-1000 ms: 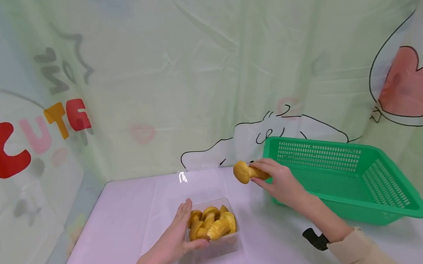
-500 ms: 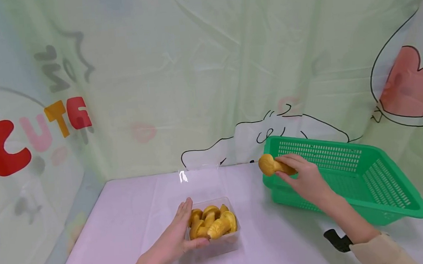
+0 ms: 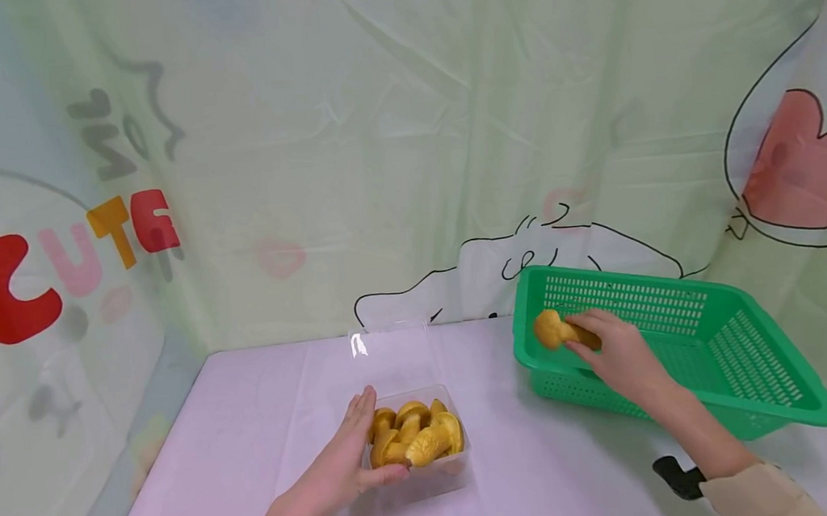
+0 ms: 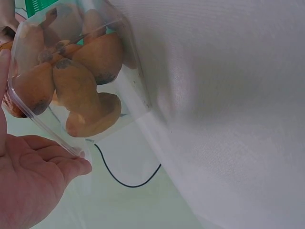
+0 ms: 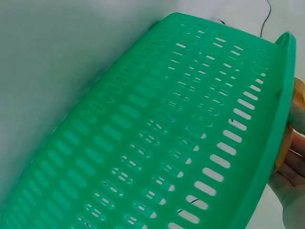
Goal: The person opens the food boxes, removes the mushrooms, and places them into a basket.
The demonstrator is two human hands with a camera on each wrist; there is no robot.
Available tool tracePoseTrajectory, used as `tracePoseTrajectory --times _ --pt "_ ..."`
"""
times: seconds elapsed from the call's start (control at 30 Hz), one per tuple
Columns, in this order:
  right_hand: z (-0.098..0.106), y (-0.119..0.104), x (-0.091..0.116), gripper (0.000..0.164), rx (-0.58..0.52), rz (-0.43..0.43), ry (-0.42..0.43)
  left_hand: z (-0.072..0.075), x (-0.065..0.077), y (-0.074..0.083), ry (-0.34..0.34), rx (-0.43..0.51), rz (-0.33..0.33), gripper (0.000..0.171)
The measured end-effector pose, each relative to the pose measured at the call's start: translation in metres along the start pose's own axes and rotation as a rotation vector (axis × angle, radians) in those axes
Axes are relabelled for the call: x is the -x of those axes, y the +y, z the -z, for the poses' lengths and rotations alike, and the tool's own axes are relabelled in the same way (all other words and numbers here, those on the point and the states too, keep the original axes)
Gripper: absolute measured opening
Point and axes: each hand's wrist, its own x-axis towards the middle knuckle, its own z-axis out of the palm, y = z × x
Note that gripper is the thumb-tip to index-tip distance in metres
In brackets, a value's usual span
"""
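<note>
My right hand (image 3: 621, 355) pinches a yellow-brown mushroom (image 3: 552, 330) by its stem, over the left end of a green slotted basket (image 3: 775, 318). The cap points left. In the right wrist view, the basket wall (image 5: 190, 95) hides most of that hand (image 5: 290, 176) and the mushroom. My left hand (image 3: 338, 458) rests against the left side of a clear plastic box (image 3: 448, 470), fingers straight and thumb along its front. Several more mushrooms (image 3: 431, 443) lie inside. Through the box wall in the left wrist view, brown mushrooms (image 4: 78, 90) show beside the left hand (image 4: 33, 176).
The box's clear lid (image 3: 391, 349) stands raised behind it. A white cloth (image 3: 252, 433) covers the table. Printed curtains (image 3: 316, 136) hang at the back and left. A black strap (image 3: 679, 478) hangs by the right wrist.
My right hand has carried the mushroom to the right, from left of the basket to over its left end. The left hand and the box have stayed put.
</note>
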Motion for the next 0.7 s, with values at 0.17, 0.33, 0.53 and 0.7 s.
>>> tracePoseTrajectory --times 0.17,0.33,0.53,0.7 --pt "-0.001 0.005 0.001 0.029 0.012 -0.013 -0.044 0.000 0.000 0.000 0.000 0.003 -0.001 0.104" --pt "-0.005 0.009 0.001 0.029 0.003 -0.013 -0.078 0.001 0.000 0.001 0.001 0.001 0.002 0.104" --pt "-0.009 0.011 0.002 0.031 -0.018 -0.004 -0.119 0.001 0.000 0.002 -0.005 0.007 0.008 0.105" --pt "-0.010 0.011 0.002 0.033 -0.010 0.017 -0.108 0.001 -0.001 0.001 -0.005 -0.001 0.014 0.106"
